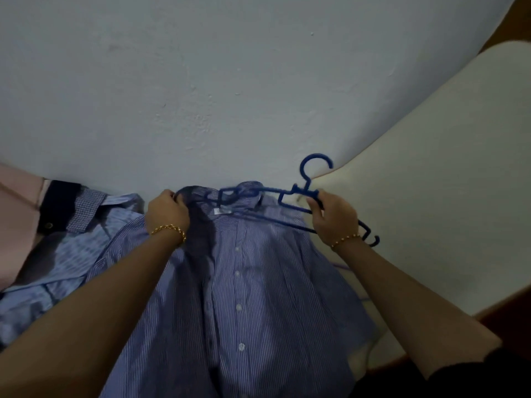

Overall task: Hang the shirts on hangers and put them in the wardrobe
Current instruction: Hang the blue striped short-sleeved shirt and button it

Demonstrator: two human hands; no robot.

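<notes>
A blue-and-white striped shirt (253, 285) lies front-up before me, buttons down its middle and collar toward the wall. My left hand (166, 215) grips the shirt's left shoulder beside the collar. My right hand (333, 218) grips a blue plastic hanger (298, 193) near its neck. The hook points up, the hanger's left end lies over the collar, and its right end sticks out past my wrist. Both wrists wear gold bracelets.
Several other shirts (71, 245), light blue, checked and pink, lie piled at the left. A pale wall (201, 96) rises straight ahead. The cream surface (445, 211) under the shirt stretches to the right, with a brown wooden edge (502, 311) at the lower right.
</notes>
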